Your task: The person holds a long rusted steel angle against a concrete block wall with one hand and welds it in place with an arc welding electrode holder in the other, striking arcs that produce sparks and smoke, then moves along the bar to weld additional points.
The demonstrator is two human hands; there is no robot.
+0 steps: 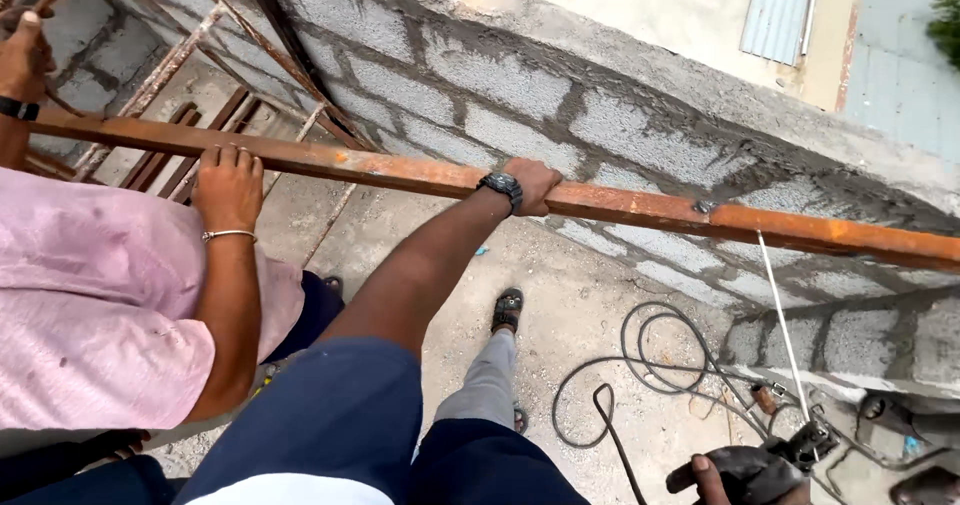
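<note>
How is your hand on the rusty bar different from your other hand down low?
The left hand grips the rusty bar, stretched far out, with a black watch at its wrist. The right hand is close in, low, holding a dark welding holder. Both are closed around something.

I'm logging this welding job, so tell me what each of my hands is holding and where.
Left hand grips the rusty steel bar on top, partway along it. Right hand holds the welding electrode holder by its handle.
</note>
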